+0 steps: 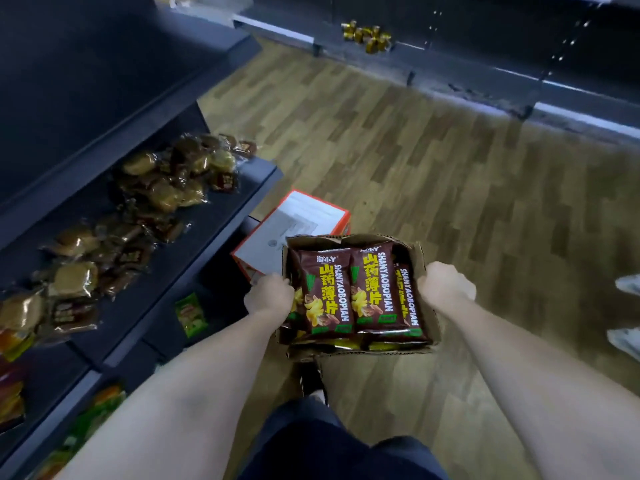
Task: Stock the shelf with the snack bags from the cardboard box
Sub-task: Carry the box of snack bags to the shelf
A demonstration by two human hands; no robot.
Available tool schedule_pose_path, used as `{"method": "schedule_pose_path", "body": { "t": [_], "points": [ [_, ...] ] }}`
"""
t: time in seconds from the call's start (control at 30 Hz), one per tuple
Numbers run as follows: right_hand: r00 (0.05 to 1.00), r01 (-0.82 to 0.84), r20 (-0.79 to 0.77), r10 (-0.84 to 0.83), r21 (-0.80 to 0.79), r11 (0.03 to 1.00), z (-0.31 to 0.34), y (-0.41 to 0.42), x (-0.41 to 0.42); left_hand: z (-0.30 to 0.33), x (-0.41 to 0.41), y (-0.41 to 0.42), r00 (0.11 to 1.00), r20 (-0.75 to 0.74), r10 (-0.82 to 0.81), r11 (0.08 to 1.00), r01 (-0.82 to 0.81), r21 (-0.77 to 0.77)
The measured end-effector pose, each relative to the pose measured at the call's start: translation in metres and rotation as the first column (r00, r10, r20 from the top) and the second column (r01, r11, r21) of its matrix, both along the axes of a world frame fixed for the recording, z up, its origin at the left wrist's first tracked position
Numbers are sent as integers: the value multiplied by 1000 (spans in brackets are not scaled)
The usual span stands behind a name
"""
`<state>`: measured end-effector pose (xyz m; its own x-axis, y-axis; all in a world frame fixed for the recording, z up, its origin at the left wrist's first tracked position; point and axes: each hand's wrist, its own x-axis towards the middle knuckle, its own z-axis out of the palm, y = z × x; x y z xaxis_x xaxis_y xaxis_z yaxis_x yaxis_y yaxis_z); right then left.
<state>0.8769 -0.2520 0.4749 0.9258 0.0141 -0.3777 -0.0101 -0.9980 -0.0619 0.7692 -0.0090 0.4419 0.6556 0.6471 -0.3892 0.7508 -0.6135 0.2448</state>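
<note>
Two hands on the box [424, 271], one per side wall: left hand [268, 294] curled over the left edge, right hand [446, 284] gripping the right. Packed between them, snack bags [327, 292], long axes running away from the body, tops at the far end. Off to the left of the left hand, the shelf [214, 244], brown packets already piled there, bare dark board nearest the box. Left hand closer to that gap, so likely first to lift a bag. Just beyond the left hand, a white carton [298, 220] on the floor.
</note>
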Motion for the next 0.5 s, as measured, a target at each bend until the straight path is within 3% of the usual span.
{"method": "schedule_pose_path", "body": {
  "t": [0.33,0.5],
  "points": [
    [994,-111,-1,111,-16,994,3,95,120,-1,79,71,990,53,131,991,-129,-42],
    [976,-216,-19,216,-16,976,7,142,184,-3,114,100,954,68,293,949,-282,-138]
  ]
}}
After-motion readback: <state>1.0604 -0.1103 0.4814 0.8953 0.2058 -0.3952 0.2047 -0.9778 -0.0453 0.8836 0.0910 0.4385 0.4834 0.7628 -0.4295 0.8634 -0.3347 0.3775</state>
